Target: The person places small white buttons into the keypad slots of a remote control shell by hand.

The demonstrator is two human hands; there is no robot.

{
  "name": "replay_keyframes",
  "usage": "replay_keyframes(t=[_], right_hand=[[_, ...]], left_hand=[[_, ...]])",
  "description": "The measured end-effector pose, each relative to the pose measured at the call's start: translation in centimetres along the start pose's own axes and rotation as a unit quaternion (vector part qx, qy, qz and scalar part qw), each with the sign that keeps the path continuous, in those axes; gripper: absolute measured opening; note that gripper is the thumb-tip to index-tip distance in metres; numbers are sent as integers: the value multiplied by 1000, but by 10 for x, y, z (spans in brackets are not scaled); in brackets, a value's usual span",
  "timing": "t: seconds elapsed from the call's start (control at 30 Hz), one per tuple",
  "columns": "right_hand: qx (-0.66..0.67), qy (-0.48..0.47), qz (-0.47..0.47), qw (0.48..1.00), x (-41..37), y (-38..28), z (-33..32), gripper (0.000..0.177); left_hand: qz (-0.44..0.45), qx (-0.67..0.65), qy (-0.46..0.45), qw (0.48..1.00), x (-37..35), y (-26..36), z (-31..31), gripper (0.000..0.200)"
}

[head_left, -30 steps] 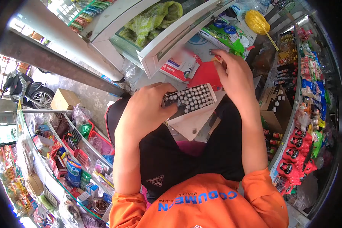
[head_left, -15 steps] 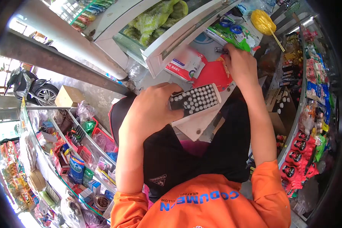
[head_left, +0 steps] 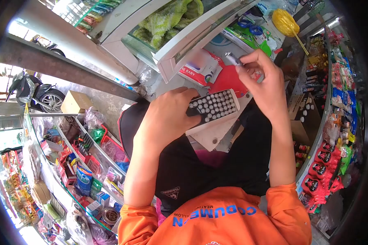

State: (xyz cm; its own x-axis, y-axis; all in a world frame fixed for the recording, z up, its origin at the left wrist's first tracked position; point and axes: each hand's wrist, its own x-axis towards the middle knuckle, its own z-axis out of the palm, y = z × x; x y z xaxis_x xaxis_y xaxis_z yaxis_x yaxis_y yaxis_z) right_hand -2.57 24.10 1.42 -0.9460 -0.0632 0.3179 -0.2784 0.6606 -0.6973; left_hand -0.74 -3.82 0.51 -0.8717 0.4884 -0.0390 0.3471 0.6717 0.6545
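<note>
My left hand [head_left: 171, 116] is wrapped round the left end of an open box [head_left: 218, 107] packed with several small round-ended cylinders, which look like batteries. The box lies tilted above my lap. To its upper right, my right hand [head_left: 263, 79] pinches a small silvery cylinder [head_left: 233, 58] between thumb and fingers. Beneath that hand lies a red object [head_left: 229, 79], partly hidden by the hand and the box. A red and white baby-product pack [head_left: 202, 69] sits just behind the box.
A glass case with a green cloth [head_left: 167, 24] stands ahead. At the right are a yellow wrapped item [head_left: 285, 23], a cardboard box [head_left: 300, 116] and shelves of red packs [head_left: 321, 171]. Glass shelving with goods, including a blue packet [head_left: 84, 179], curves along the left.
My right hand has drawn back slightly down and right, now showing the small cylinder raised at its fingertips. My left hand and the box have shifted slightly right in view.
</note>
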Motion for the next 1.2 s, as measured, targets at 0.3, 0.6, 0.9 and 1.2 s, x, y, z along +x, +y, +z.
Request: replay_keyframes(t=[0.3,0.6,0.9,1.2], right_hand=[[200,-132,28,970,-38,-24,-4,22],[431,-121,109,887,-52,-15,5,22],[454,-89,192,866,-54,-15,3,25],[436,-70,213,871,-60,-4,13,25]], left_hand=[[17,-42,1,999,0,-9,-5,51],[-1,-75,-35,997,4,-9,-9,52],[38,-105,-43,993,3,-14,-11,58],[26,-56,-50,997,6,-11,-6,60]])
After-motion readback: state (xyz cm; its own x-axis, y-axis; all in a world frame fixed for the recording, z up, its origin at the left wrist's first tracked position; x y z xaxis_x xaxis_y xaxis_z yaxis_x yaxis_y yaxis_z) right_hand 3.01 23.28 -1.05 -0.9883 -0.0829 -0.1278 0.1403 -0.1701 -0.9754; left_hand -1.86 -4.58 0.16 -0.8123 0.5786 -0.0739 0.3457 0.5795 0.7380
